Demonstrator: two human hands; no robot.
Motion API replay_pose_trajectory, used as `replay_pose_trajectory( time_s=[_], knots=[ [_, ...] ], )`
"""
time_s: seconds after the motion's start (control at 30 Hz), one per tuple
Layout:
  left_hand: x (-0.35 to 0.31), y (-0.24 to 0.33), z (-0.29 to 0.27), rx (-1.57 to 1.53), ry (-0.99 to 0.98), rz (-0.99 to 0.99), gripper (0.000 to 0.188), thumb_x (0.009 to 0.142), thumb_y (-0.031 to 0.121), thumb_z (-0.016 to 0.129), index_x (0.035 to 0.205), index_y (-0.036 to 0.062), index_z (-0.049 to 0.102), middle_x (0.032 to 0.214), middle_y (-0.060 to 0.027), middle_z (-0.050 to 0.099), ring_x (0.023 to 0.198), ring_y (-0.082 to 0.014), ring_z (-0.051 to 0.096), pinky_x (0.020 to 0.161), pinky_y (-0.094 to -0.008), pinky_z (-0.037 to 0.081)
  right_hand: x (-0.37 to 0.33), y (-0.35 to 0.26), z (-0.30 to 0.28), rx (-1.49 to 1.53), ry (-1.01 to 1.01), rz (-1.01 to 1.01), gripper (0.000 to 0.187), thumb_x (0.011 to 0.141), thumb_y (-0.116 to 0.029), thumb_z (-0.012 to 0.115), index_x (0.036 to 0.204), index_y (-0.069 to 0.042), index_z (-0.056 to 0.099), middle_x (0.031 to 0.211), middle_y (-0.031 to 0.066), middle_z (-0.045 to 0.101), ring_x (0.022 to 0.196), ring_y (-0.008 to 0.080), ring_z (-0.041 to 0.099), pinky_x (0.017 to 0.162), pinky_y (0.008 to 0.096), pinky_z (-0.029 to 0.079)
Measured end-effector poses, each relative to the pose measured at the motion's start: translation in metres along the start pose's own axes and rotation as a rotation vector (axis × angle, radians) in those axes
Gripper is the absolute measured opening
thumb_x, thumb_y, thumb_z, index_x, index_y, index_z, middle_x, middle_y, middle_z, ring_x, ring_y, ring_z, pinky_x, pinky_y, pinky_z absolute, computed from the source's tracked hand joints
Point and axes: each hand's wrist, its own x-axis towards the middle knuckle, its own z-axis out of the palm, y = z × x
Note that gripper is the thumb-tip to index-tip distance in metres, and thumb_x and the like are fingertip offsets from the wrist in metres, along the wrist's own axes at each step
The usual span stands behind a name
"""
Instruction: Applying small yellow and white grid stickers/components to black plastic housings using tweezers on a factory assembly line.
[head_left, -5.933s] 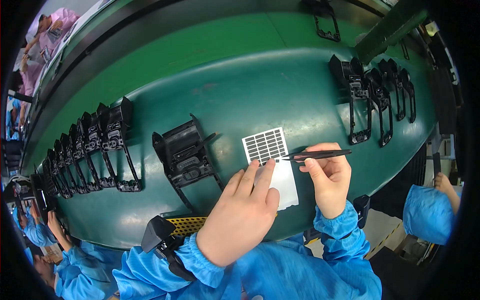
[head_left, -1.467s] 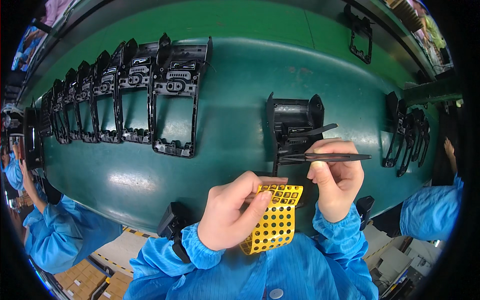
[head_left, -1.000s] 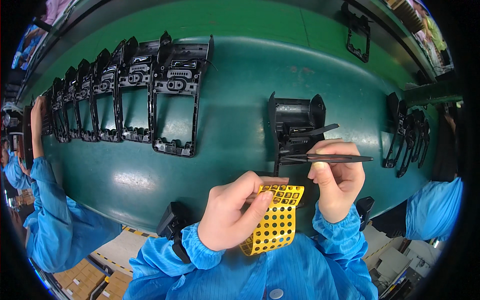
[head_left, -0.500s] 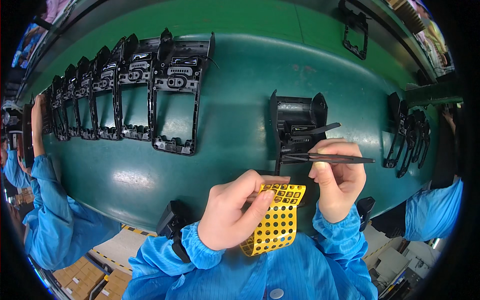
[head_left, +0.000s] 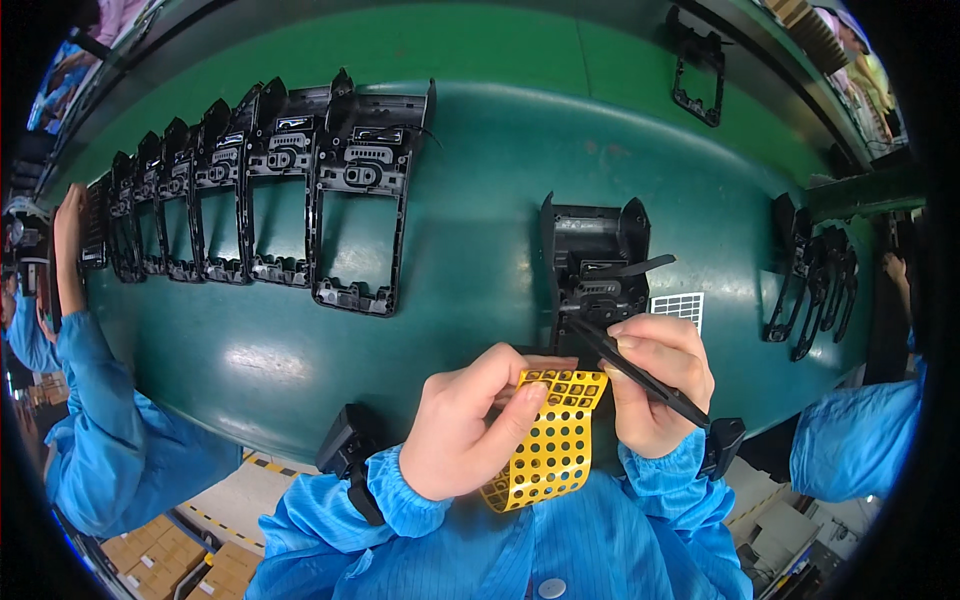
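Note:
My left hand (head_left: 465, 420) pinches a curled yellow sheet (head_left: 548, 450) between thumb and fingers; it carries rows of black dots, with small dark squares near its top. My right hand (head_left: 660, 375) grips black tweezers (head_left: 645, 375) like a pen. Their tips point up and left, over the lower part of a black plastic housing (head_left: 600, 230) lying on the bench in front of me. A loose dark strip (head_left: 645, 265) sticks out from the housing's right side. Whether the tweezer tips hold anything, I cannot make out. Both hands partly cover the housing's near end.
Several similar black housings (head_left: 355, 255) stand in a row at the left of the green bench (head_left: 480, 150). More black frames (head_left: 815, 270) sit at the right, one (head_left: 697, 75) at the far side. A white label sheet (head_left: 678, 308) lies behind my right hand. A co-worker's arm (head_left: 72, 250) reaches in at left.
The tweezers have swung from nearly level to slanting, tips up-left. My right hand has dropped slightly, revealing the white label sheet. The left hand and yellow sheet stay nearly still.

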Motion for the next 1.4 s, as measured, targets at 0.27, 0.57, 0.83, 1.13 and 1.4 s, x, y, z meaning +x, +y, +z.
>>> replay_pose_trajectory(
  time_s=[0.27,0.57,0.83,1.13,1.4],
  knots=[
    [0.000,0.001,-0.002,0.141,0.004,0.028,0.014,0.092,0.007,0.055,0.083,-0.0001,0.048,0.101,-0.0150,0.069,0.070,-0.0142,0.066,0.060,-0.0259,0.051,-0.002,-0.016,-0.011,0.651,0.186,0.472,0.022,0.086,-0.001,0.061,0.104,0.004,0.049,0.100,0.0180,0.057,0.069,0.0197,0.065,0.063,0.0280,0.056],
    [0.000,0.000,0.000,0.141,0.018,0.024,0.013,0.093,0.008,0.054,0.083,0.0007,0.048,0.102,-0.0140,0.070,0.067,-0.0117,0.064,0.057,-0.0250,0.049,0.000,-0.032,-0.012,0.709,0.154,0.708,0.020,0.087,-0.002,0.061,0.103,0.004,0.050,0.097,0.0169,0.058,0.074,0.0219,0.068,0.065,0.0282,0.058],
    [-0.002,-0.005,0.002,0.090,0.027,-0.001,0.013,0.093,0.008,0.053,0.084,0.0005,0.049,0.102,-0.0132,0.070,0.068,-0.0107,0.063,0.059,-0.0242,0.049,-0.001,-0.029,-0.013,0.734,0.152,0.718,0.019,0.087,-0.002,0.061,0.102,0.004,0.050,0.096,0.0165,0.058,0.074,0.0209,0.068,0.065,0.0281,0.058],
    [-0.002,-0.004,0.002,0.068,0.033,-0.002,0.013,0.094,0.010,0.054,0.084,0.0005,0.050,0.103,-0.0126,0.070,0.070,-0.0106,0.064,0.061,-0.0243,0.049,-0.001,-0.027,-0.012,0.756,0.150,0.707,0.020,0.087,-0.003,0.061,0.102,0.004,0.050,0.094,0.0166,0.059,0.075,0.0205,0.068,0.065,0.0275,0.058],
    [-0.001,-0.001,-0.002,0.139,-0.036,-0.045,0.013,0.096,0.010,0.048,0.090,-0.0013,0.050,0.102,-0.0165,0.069,0.079,-0.0153,0.067,0.067,-0.0268,0.052,-0.002,-0.025,-0.011,0.752,0.142,0.705,0.019,0.087,-0.003,0.061,0.102,0.004,0.051,0.093,0.0165,0.060,0.075,0.0203,0.068,0.065,0.0276,0.058]
  ],
)
